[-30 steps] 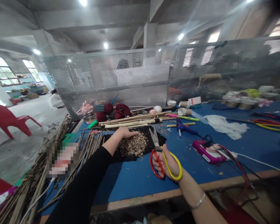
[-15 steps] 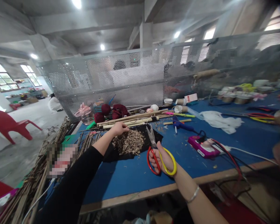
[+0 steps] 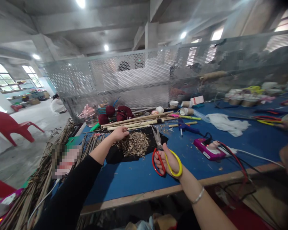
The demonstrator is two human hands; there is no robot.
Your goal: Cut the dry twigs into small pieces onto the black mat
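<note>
The left grip (image 3: 121,132) is bent down over the left edge of the chip pile (image 3: 136,144), which lies on a black cloth (image 3: 115,156); whether its fingers pinch any chips, I cannot tell. Right of the pile, the right grip (image 3: 172,161) is closed round the scissors (image 3: 159,144), blades slightly parted. Best to gather lightly, chips kept on the cloth — and blades clear of the left fingers. One second ago a finger stretched across the pile's top; now that hand sits further left — the scissors remain beside the pile.
</note>
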